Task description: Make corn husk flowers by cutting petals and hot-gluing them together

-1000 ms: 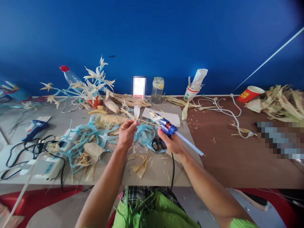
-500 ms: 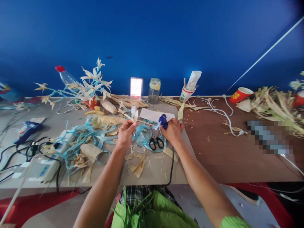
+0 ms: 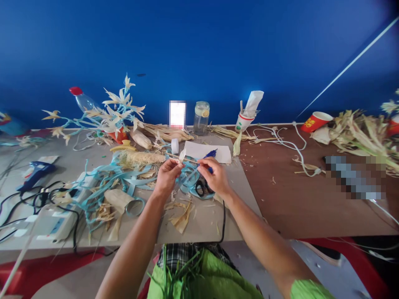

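My left hand (image 3: 168, 174) pinches a small pale husk piece (image 3: 182, 155) that points upward between thumb and fingers. To its right, my right hand (image 3: 213, 174) has its fingers pressed together near the end of a light blue strip; what they hold is too small to make out. Just behind that hand lies a blue glue gun (image 3: 211, 154), partly covered by it. Black-handled scissors (image 3: 200, 189) lie below, partly hidden by the right hand. Light blue ribbon (image 3: 186, 176) is coiled between the hands.
A white paper (image 3: 222, 153), a roll of white tape (image 3: 175, 146) and a glass jar (image 3: 202, 118) stand or lie behind. Left are ribbon strips, a power strip (image 3: 64, 220) and another glue gun (image 3: 36, 174). A red cup (image 3: 316, 121) lies right.
My right hand has let go of the blue glue gun and moved left, close to my left hand. The glue gun now lies behind it. My left hand still pinches the husk.
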Demonstrator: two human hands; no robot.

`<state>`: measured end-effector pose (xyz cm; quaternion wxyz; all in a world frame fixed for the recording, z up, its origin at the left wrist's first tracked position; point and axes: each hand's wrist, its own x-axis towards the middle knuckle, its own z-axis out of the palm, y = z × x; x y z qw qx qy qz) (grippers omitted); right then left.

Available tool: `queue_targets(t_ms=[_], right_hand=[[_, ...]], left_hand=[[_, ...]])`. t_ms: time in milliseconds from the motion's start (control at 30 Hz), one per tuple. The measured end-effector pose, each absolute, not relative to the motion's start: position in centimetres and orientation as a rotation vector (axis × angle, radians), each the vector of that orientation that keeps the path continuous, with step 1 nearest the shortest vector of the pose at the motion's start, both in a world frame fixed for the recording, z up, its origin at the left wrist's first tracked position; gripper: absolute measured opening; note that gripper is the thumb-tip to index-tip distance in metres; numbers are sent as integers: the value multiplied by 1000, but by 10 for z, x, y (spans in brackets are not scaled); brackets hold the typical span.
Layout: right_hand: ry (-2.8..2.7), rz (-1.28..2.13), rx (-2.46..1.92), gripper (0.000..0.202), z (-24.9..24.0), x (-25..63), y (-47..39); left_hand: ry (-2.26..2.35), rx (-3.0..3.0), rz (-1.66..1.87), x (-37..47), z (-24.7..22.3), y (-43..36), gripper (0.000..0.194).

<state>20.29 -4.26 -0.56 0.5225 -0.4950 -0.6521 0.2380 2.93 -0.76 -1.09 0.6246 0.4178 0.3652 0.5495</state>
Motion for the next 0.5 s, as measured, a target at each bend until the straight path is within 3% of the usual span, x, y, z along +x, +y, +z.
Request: queue_targets(t_ms=[233, 500], right_hand=[[-1403, 772, -1129, 16, -9, 181, -46], [-1322, 909, -1183, 28, -3, 191, -46]], left_hand=[[888, 1078, 1142, 44, -11, -17, 29], [837, 1098, 1013, 44, -11, -20, 32]])
